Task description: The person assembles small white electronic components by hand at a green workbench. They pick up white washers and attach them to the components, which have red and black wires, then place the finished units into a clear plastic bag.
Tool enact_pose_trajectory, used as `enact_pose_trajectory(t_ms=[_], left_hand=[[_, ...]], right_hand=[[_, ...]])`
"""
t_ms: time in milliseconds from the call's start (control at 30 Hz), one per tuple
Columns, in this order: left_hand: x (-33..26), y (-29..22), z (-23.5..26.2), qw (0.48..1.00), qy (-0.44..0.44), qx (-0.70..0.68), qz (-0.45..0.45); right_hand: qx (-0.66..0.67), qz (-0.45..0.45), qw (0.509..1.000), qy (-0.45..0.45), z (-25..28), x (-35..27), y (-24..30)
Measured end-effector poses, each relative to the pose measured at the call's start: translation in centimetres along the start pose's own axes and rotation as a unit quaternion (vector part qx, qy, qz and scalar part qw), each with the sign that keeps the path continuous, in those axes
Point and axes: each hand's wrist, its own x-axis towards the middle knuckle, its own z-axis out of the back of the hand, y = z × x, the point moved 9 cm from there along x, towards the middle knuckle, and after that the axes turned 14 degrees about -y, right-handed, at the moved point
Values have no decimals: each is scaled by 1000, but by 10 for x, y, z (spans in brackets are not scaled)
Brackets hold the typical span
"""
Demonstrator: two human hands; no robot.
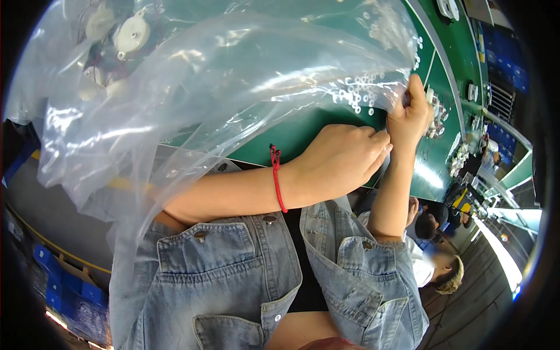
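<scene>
A large clear plastic bag (233, 64) spreads over the green table and drapes down at the left. Its right edge is pinched in my right hand (411, 111), fingers closed. Just beside that wrist, my left hand (344, 160), with a red cord bracelet (277, 181) on its wrist, is curled closed. A strip of the same plastic runs to its fingertips. Many small white rings (361, 93) gather near the held edge; whether all lie inside the bag cannot be told. White round parts with thin wires (131, 34) show through the plastic at the far left.
The green table (291, 131) has a grey rim (443, 52) curving along the right. Beyond my right hand lie small white parts with wires (434, 119). Other people (434, 262) sit at the right. Blue boxes (64, 286) stand on the floor at lower left.
</scene>
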Motion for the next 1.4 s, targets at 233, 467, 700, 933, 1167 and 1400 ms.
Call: enact_pose_trajectory(t_ms=[233,467,700,933,1167,1400], left_hand=[[4,2,1,1000,-15,-3,5],[7,16,-17,1000,-1,5,-8],[10,18,-20,1000,-4,6,-4],[14,14,-14,993,-2,-110,47],[19,4,-15,999,-7,-38,-10],[21,-3,-16,995,17,54,-87]], right_hand=[[32,27,999,3,-6,4,-1],[256,-178,945,-96,2,-28,-81],[506,-376,770,-98,2,-60,-84],[694,-429,578,29,-13,-80,-45],[745,-427,505,90,-23,-93,-26],[687,-385,596,158,-17,-102,-28]])
